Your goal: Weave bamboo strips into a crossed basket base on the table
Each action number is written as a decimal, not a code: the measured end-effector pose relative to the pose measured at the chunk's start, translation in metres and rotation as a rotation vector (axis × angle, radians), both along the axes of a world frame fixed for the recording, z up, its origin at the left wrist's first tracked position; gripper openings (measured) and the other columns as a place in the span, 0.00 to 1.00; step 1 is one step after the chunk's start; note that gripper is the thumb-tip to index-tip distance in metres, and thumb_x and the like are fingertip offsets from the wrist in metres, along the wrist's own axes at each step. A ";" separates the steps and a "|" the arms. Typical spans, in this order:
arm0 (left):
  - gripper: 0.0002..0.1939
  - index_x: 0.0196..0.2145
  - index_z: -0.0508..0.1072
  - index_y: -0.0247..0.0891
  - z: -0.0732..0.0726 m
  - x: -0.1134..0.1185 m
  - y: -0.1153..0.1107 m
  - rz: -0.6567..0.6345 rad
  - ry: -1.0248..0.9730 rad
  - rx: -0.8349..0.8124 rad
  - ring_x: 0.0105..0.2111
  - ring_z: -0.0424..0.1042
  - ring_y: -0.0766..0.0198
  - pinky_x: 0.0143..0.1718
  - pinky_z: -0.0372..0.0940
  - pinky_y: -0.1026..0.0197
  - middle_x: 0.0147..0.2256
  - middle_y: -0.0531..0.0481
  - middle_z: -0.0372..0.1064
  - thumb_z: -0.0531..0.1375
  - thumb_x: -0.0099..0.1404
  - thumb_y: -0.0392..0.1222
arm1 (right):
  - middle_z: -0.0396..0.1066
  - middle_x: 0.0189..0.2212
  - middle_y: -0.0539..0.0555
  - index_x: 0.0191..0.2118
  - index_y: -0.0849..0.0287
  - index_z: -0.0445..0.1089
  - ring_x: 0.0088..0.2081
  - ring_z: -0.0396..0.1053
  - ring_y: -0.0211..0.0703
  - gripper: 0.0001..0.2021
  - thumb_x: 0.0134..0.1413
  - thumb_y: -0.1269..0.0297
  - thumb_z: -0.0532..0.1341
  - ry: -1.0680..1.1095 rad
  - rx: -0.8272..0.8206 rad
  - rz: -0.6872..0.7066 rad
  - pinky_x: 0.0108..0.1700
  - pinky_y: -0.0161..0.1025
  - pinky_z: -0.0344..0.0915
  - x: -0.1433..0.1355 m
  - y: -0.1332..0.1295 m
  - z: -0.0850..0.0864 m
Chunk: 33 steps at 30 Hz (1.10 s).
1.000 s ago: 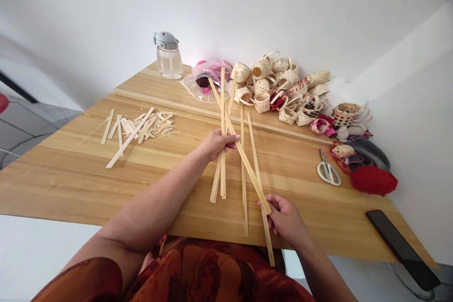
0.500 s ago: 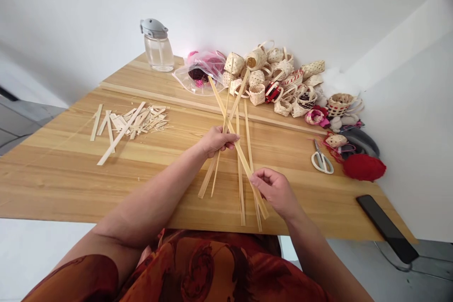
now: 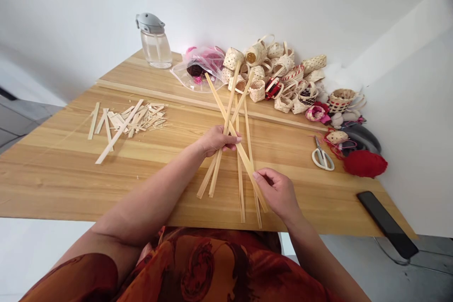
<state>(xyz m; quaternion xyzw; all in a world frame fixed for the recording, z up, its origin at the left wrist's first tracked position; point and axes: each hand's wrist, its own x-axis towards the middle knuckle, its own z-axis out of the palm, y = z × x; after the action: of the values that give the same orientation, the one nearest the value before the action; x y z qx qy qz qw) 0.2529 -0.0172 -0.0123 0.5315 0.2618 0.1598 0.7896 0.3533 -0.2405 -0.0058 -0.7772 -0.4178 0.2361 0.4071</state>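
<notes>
Several long pale strips cross one another in my left hand [image 3: 220,140], which is closed round them with the thumb on top. One crossed strip [image 3: 247,163] slants down to the right, and my right hand [image 3: 278,190] pinches it near its lower end. The other held strips [image 3: 212,177] point down toward the table's front edge and fan out upward above my left hand. Two more strips [image 3: 240,193] lie on the table between my hands, partly behind the slanting one.
Small woven baskets [image 3: 257,89] crowd the back, beside a plastic bag [image 3: 201,66] and a water bottle [image 3: 155,47]. Strip scraps [image 3: 136,120] lie at left. Scissors [image 3: 322,158], red yarn [image 3: 364,164] and a phone [image 3: 387,224] are at right.
One held strip has turned so its broad face shows, its top shifting slightly right. My right hand remains on the slanting strip's lower part. The view has shifted slightly.
</notes>
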 end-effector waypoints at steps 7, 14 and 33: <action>0.11 0.26 0.72 0.30 0.001 0.001 -0.005 -0.042 0.018 0.030 0.18 0.70 0.68 0.14 0.52 0.71 0.19 0.48 0.71 0.72 0.53 0.35 | 0.71 0.26 0.50 0.31 0.59 0.71 0.28 0.66 0.39 0.14 0.58 0.52 0.61 0.099 -0.042 0.002 0.31 0.35 0.63 0.006 -0.006 0.000; 0.12 0.30 0.73 0.30 -0.001 0.003 -0.009 -0.097 -0.007 0.002 0.25 0.76 0.63 0.13 0.50 0.72 0.28 0.42 0.77 0.72 0.53 0.37 | 0.70 0.23 0.48 0.34 0.56 0.66 0.23 0.68 0.39 0.15 0.61 0.49 0.58 0.265 -0.061 -0.030 0.27 0.35 0.63 0.005 -0.013 -0.002; 0.13 0.31 0.68 0.33 -0.002 -0.003 0.013 0.213 -0.045 0.057 0.19 0.69 0.73 0.14 0.50 0.72 0.24 0.51 0.71 0.69 0.58 0.41 | 0.57 0.16 0.44 0.26 0.55 0.60 0.19 0.54 0.35 0.19 0.59 0.45 0.57 0.093 -0.135 -0.296 0.22 0.33 0.54 0.038 -0.102 -0.013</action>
<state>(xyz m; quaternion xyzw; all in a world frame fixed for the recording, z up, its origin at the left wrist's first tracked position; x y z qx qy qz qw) 0.2499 -0.0043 -0.0146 0.5194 0.2940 0.2621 0.7583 0.3914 -0.3424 -0.0187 -0.8442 -0.2625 0.2367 0.4031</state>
